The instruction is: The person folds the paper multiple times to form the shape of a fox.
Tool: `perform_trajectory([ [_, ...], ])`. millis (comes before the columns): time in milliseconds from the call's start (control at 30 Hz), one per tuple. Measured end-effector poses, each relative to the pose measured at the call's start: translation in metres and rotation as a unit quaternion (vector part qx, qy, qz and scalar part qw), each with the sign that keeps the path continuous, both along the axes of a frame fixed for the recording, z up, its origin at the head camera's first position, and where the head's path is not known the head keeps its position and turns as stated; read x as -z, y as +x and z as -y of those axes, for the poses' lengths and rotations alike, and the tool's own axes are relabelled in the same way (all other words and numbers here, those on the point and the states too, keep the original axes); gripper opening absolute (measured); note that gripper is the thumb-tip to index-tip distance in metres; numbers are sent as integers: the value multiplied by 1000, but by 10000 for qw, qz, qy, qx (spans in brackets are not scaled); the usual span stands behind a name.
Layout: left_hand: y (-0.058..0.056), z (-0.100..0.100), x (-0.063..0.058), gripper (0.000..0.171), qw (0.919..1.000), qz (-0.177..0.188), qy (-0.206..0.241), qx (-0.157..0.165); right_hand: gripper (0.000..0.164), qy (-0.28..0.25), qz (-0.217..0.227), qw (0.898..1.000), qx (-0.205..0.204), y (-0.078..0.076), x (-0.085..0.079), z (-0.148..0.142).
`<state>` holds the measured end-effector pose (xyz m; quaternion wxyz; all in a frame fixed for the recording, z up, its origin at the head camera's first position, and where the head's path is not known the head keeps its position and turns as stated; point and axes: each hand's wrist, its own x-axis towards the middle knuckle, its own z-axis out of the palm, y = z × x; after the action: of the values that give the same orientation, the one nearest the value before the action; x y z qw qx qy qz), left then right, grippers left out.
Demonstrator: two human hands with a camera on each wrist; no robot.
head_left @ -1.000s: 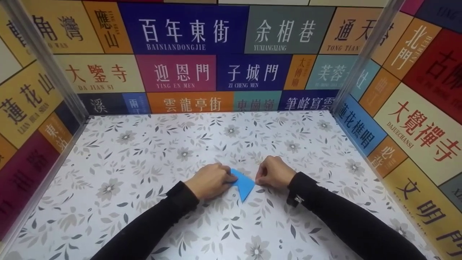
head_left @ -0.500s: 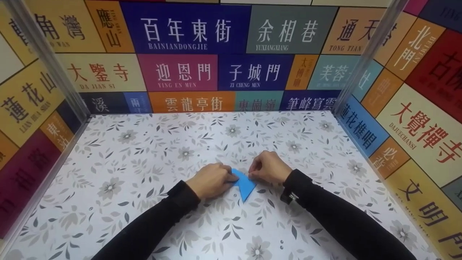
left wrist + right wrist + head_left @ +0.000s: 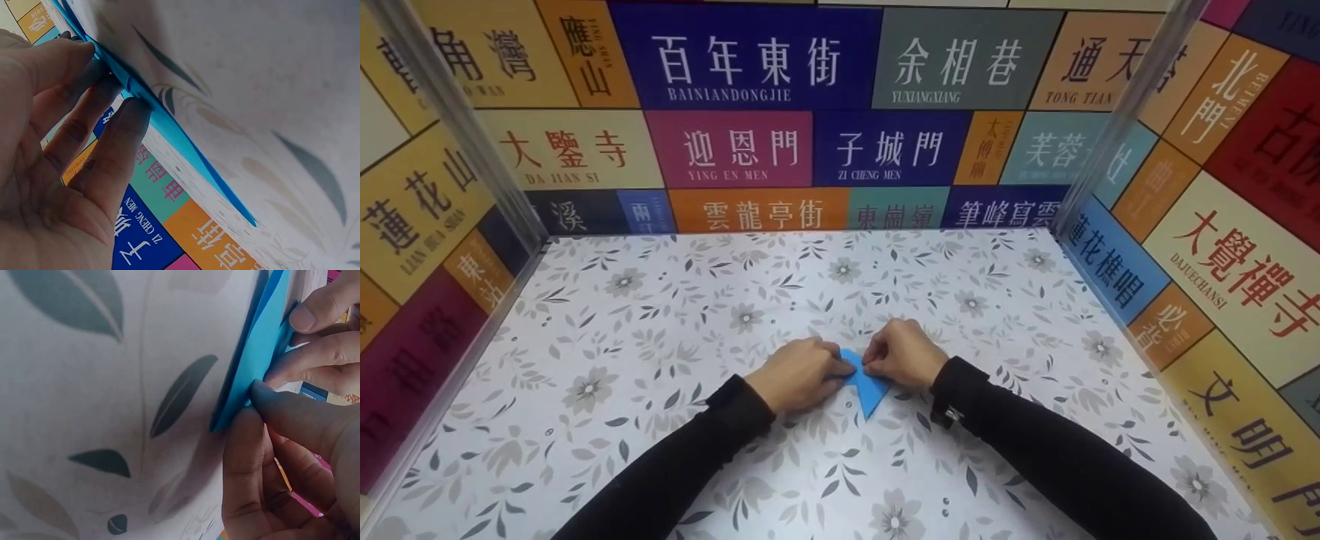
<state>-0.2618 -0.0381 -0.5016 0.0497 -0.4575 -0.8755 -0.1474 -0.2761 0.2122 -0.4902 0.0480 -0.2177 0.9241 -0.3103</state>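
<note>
A small piece of folded blue paper (image 3: 871, 394) lies on the patterned tabletop between the two hands, one pointed corner toward the person. At its left side, the left hand (image 3: 797, 376) holds it down with bent fingers and thumb; the left wrist view shows the fingertips along the paper (image 3: 174, 135). From the other side the right hand (image 3: 909, 355) pinches the paper's edge between thumb and index finger. In the right wrist view that pinch sits low on the blue sheet (image 3: 259, 354), close to the left hand's fingers. The fingers cover part of the folds.
A white cloth (image 3: 675, 300) printed with grey flowers and leaves covers the table. Upright panels with coloured Chinese name blocks enclose it at the back (image 3: 750, 60), left (image 3: 420, 202) and right (image 3: 1222, 285). Black sleeves cover both forearms.
The right hand has moved left from beside the paper's right corner onto the paper, close to the left hand. The left hand and the paper have stayed nearly in place.
</note>
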Motion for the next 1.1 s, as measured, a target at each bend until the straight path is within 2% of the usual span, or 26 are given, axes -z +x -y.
perform_trajectory([
  [267,-2,1,0,29,9980,508,235,-297,7,-99,88,9999,89,1,1,-1],
  [467,-4,4,-1,16,9958,616,411,-546,7,-62,95,9998,144,2,1,-1],
  [567,-5,10,0,16,9929,623,504,-878,7,-51,161,9997,162,3,1,-1],
  [700,-6,19,0,22,9849,602,632,-1495,8,-62,233,9996,158,4,1,-1],
  [833,-8,28,-2,16,9760,578,717,-1972,8,-90,267,9994,202,4,1,-1],
  [933,-10,34,-2,13,9717,595,699,-2178,8,-101,280,9993,223,5,1,-1],
  [1100,-11,40,0,17,9686,565,701,-2319,5,-125,127,9998,113,5,2,-2],
])
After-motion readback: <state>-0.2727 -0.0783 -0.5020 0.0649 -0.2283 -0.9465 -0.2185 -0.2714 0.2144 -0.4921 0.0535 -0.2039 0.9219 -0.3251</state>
